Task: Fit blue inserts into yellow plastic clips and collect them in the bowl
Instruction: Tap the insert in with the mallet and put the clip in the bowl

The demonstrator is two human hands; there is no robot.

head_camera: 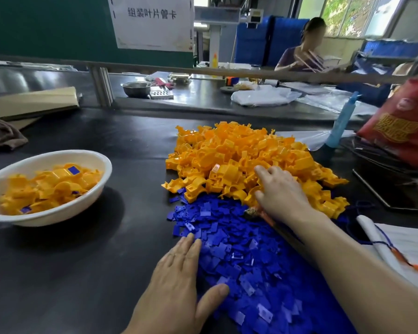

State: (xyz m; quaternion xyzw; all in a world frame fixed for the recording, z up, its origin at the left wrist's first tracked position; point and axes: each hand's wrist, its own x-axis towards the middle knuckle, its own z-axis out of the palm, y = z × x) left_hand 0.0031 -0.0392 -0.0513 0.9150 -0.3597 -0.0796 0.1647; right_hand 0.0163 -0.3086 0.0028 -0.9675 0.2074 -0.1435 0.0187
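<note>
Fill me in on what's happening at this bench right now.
A person works at a dark table. The left hand lies flat, fingers straight, on the edge of the pile of blue inserts. The right hand reaches into the heap of yellow clips; whether it grips one is unclear. The white bowl at left already holds fitted clips.

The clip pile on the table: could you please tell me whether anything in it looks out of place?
One piece in the left half of the clip pile shows a pale pinkish face, unlike the yellow around it; it may only be glare. Nothing else stands out.
</note>
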